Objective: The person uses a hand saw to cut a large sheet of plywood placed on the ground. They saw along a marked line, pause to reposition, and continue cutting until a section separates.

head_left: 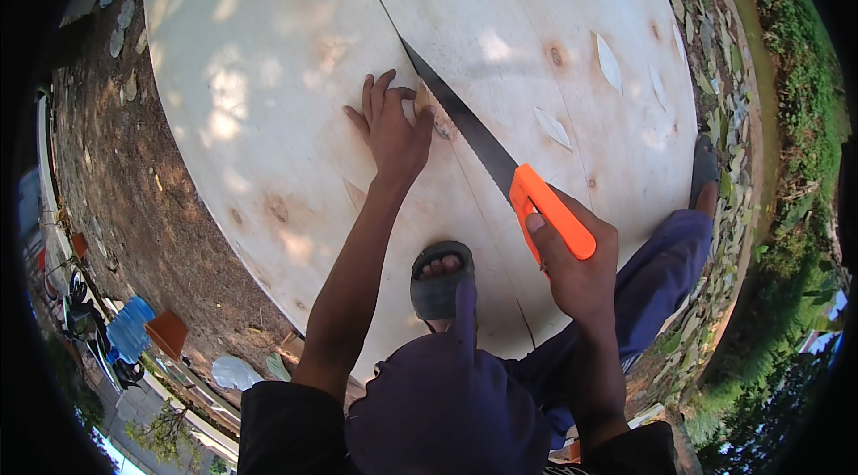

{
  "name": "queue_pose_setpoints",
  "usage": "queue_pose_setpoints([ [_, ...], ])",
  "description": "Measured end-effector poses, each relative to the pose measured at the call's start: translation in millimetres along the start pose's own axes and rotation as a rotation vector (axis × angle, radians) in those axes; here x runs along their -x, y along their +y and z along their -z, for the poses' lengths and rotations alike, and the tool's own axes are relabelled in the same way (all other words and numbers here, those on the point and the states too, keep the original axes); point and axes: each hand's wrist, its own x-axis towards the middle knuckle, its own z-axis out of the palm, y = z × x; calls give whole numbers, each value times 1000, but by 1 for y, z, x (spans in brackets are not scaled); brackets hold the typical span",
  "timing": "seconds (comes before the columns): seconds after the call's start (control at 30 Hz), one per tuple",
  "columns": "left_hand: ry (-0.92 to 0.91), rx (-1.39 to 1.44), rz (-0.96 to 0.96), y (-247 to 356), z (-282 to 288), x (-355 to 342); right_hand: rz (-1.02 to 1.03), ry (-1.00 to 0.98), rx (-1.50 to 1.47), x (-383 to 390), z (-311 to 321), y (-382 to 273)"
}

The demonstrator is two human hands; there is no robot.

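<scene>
Right grip (583, 271): clasped saw (464, 120), blade toward 11 o'clock, seemingly for control.
Left grip (399, 142): lay spread on plywood (277, 131), likely bracing it.

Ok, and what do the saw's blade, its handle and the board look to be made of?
Blade: dark, smooth-faced metal, probably steel, judging by its thin, toothed form.
Handle: likely molded plastic, given the even bright orange and rounded edges.
Board: wood, perhaps plywood, pale and seemingly unvarnished; brown knots show, though the core can't be seen.
</scene>
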Motion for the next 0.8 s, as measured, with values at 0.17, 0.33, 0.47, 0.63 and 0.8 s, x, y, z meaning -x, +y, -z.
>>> queue_pose_setpoints([
  [0.17, 38, 111, -16, -4, 1, 3, 33, -8, -29, 11, -8, 15],
  [0.33, 133, 219, -40, -14, 1, 9, 157, 7, 39, 22, -22, 38],
  [0.47, 175, 125, -133, -13, 0, 19, 219, 22, 166, 43, -25, 60],
  [0.63, 143, -46, -248, -23, 5, 23, 262, 49, 164, 54, -26, 79],
  [0.8, 111, -43, -259, -23, 4, 22, 56, 30, 64, 26, -33, 60],
])
